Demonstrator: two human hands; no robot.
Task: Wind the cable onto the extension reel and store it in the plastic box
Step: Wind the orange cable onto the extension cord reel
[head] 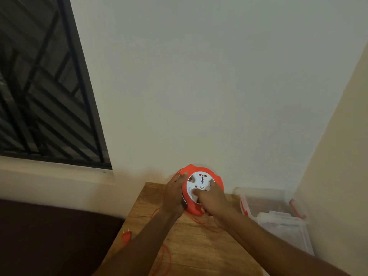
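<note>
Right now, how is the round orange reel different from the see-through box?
The orange reel is round and brightly coloured; the plastic box is rectangular and clear. The reel is held by the left hand and right hand; the box is untouched. The reel is above the wooden table; the box sits beside it. Both have red-orange parts.

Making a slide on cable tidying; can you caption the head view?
Both hands hold the orange extension reel on the wooden table, loose cable trailing.
</note>
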